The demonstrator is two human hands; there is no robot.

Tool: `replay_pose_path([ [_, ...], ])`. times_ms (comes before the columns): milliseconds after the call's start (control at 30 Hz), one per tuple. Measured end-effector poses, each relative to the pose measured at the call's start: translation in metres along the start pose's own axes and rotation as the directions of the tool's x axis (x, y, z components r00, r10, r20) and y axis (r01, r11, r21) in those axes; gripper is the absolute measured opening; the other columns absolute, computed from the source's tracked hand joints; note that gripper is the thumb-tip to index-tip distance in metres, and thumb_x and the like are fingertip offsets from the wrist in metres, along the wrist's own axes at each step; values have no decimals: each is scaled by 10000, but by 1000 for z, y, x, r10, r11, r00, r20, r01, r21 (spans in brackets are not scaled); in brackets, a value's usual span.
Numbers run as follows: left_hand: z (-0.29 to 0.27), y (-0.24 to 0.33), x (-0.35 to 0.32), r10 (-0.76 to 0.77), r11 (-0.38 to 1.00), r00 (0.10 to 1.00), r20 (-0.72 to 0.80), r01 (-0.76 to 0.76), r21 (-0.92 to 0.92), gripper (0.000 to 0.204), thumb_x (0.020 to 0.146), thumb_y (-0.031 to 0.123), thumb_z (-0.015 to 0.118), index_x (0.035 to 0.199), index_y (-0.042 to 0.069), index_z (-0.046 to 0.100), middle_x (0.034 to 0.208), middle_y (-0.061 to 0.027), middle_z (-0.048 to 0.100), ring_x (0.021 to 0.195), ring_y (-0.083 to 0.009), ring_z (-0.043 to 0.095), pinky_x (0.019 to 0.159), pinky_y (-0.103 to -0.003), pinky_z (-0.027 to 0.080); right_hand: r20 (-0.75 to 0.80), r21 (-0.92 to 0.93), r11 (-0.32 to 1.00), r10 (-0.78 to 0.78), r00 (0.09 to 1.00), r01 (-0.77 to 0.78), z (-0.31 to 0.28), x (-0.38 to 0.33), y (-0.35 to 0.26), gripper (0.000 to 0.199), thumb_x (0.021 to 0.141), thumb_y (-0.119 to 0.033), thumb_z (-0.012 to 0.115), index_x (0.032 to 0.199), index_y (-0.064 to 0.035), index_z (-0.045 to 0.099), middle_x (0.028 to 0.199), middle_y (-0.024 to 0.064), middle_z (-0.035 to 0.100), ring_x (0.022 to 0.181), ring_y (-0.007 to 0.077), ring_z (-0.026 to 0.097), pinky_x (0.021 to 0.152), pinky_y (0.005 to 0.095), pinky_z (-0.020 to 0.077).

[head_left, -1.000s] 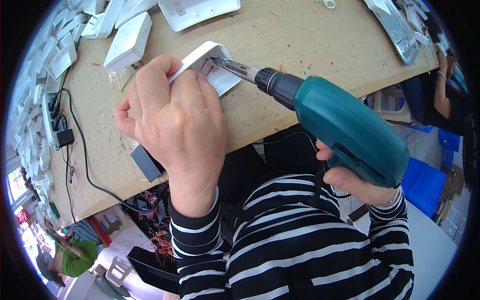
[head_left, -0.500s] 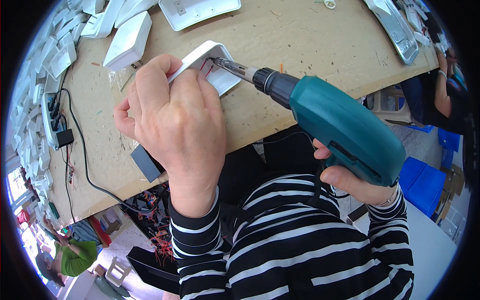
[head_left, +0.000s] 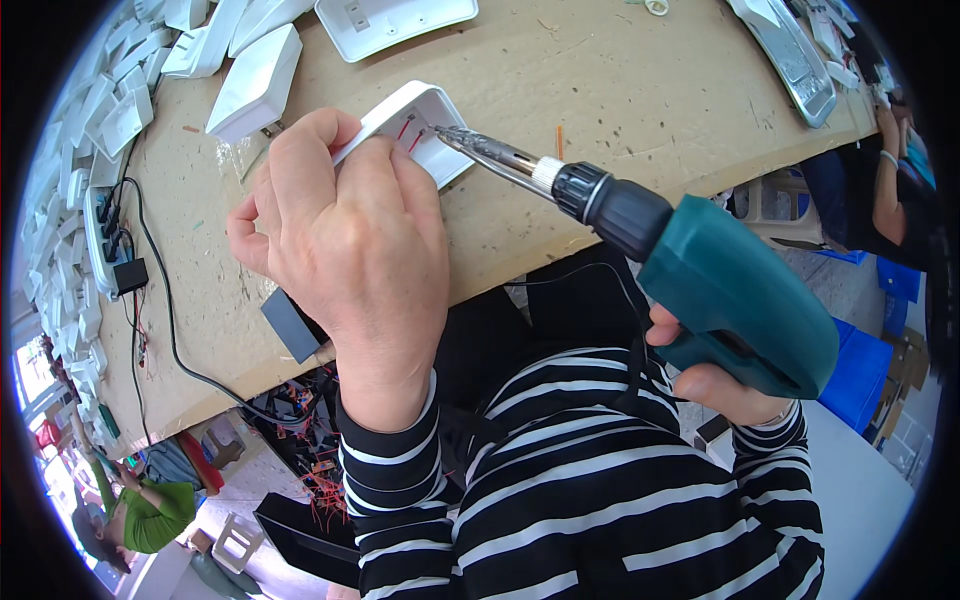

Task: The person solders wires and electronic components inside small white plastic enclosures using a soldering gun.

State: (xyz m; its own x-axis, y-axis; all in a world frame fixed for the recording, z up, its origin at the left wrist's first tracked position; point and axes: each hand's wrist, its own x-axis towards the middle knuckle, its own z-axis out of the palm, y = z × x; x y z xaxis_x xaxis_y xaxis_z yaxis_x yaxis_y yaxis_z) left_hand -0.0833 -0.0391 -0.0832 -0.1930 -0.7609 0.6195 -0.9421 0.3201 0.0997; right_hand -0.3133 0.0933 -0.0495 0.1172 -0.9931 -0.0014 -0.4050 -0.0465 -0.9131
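Gripping one white casing [head_left: 425,125] in left hand [head_left: 345,240], right hand [head_left: 715,385] clasping one teal drill [head_left: 740,290]

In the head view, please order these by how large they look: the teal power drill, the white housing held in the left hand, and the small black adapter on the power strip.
1. Teal power drill, clearly largest, though it is nearest the camera.
2. White housing, partly covered by the left hand.
3. Black adapter, smallest.

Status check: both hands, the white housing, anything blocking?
Left hand clamps white housing on table. Right hand holds teal drill, bit inside housing. Nothing blocking.
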Motion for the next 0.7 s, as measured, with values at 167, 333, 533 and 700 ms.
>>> replay_pose_path([
  [167,-1,1,1,9,1000,1000,0,-9,9,75,749,124,655,762,63,697,927,4,594,862,-161,560,806,-344,297,-66,341,940,48,997,-23,6,-7,4,552,730,-123,810,1191,56,564,1089,194,638,948,223,658,795,306,534],
  [333,-4,2,1,-20,996,1000,22,22,-91,68,713,104,688,753,51,673,984,-53,583,908,-231,568,883,-402,315,-37,383,923,-30,999,42,1,-4,4,589,780,-203,764,1238,56,500,1067,156,616,882,193,633,793,320,536],
  [533,-18,-13,-3,1,974,999,-46,-11,-228,474,716,87,718,1150,14,541,1062,-196,547,964,-339,558,873,-439,396,-133,445,882,240,962,-158,0,-4,-7,616,765,-234,774,1231,57,495,1038,155,616,840,196,634,734,315,540],
  [700,-15,-33,-14,-92,873,986,138,146,-466,457,762,41,671,1181,-21,500,1005,-226,523,914,-379,540,771,-410,462,-132,395,916,128,983,-66,5,-5,-12,613,774,-274,757,1210,64,488,1023,139,599,817,184,621,709,302,531],
])
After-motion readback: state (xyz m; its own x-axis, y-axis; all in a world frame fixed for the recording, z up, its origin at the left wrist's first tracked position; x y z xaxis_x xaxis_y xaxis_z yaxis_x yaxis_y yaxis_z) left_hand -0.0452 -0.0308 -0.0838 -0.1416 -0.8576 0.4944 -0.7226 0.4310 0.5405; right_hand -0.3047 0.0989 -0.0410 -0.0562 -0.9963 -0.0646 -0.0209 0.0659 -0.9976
